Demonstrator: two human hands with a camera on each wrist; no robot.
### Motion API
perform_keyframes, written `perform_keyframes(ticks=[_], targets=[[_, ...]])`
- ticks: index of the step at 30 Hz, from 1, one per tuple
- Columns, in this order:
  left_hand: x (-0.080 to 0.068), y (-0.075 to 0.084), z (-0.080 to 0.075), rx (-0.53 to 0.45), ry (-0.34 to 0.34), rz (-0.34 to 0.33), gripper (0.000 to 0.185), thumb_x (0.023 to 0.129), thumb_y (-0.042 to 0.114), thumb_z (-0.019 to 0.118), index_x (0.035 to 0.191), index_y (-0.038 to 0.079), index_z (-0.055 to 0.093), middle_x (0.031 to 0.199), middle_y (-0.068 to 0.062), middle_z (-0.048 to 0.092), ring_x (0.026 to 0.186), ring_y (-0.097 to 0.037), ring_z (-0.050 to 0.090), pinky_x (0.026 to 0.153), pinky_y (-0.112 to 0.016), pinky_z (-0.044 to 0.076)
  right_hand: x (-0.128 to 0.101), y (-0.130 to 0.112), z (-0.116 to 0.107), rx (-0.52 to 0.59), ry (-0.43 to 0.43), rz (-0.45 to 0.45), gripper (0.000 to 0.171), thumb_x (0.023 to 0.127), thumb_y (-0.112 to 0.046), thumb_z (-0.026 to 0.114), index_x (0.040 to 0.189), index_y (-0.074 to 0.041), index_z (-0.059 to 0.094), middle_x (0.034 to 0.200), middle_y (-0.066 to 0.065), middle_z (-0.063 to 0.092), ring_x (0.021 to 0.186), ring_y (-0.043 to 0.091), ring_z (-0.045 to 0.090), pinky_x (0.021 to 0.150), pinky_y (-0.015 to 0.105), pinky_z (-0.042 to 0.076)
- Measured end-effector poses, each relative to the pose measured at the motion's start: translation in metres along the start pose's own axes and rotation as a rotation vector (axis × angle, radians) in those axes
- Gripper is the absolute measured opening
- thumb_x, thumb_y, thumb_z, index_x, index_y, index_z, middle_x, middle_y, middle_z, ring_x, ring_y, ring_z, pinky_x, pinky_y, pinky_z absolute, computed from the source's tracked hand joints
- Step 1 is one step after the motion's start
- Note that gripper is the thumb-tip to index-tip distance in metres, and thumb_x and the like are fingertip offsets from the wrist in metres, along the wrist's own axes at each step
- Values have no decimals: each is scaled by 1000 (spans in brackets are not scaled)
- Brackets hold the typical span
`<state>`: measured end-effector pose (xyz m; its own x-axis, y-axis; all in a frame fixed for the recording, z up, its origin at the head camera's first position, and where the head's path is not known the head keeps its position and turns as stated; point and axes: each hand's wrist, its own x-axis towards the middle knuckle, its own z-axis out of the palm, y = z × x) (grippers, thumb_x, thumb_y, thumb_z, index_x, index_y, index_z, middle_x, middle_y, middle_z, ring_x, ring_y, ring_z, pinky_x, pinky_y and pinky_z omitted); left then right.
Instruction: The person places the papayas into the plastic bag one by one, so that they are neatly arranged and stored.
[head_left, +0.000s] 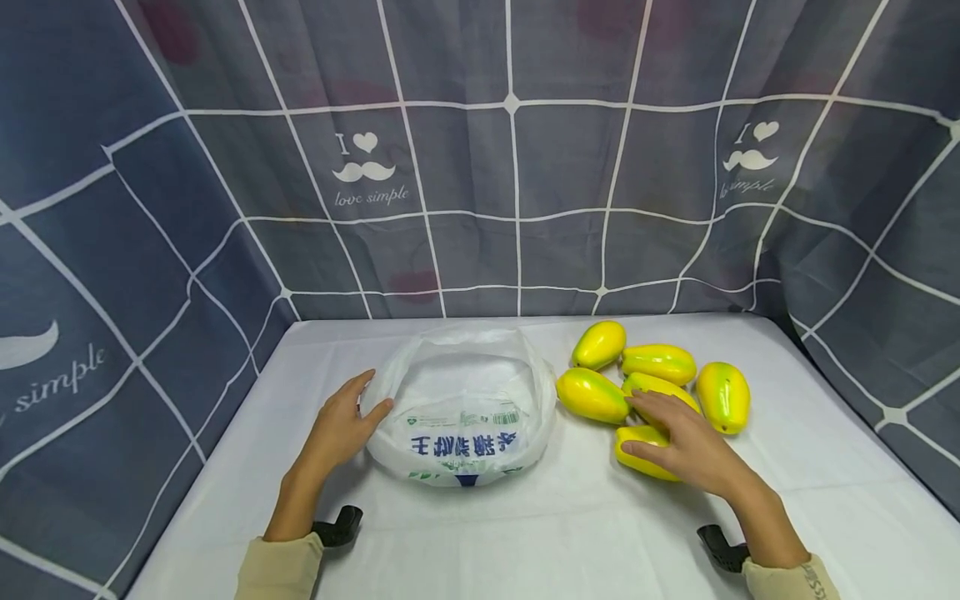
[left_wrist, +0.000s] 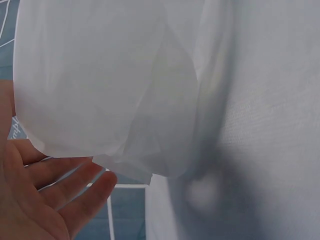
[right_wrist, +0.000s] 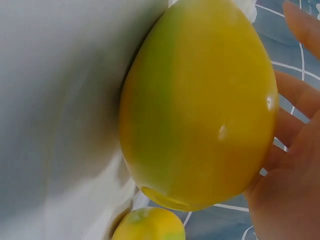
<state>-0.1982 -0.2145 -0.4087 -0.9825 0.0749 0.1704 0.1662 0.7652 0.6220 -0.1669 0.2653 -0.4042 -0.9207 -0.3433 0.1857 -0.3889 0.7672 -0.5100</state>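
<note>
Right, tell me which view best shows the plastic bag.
The head view: nearly all the plastic bag shows, open mouth and printed front. The left wrist view shows only blank film up close; the right wrist view, perhaps a white sliver.

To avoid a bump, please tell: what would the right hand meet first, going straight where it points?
Likely the yellow fruit nearest the bag, unless the right hand passes above; depth is unclear.
</note>
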Motion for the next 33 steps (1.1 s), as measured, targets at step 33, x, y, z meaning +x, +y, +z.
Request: perform_keyframes(ticks=[33], targets=[[-2, 3, 0, 4, -8, 12, 60, 98, 26, 61, 145, -6, 41, 143, -28, 46, 120, -45, 53, 98, -57, 43, -9, 0, 6, -80, -36, 59, 59, 81, -31, 81, 130, -2, 64, 144, 31, 42, 133, 49, 36, 101, 68, 30]])
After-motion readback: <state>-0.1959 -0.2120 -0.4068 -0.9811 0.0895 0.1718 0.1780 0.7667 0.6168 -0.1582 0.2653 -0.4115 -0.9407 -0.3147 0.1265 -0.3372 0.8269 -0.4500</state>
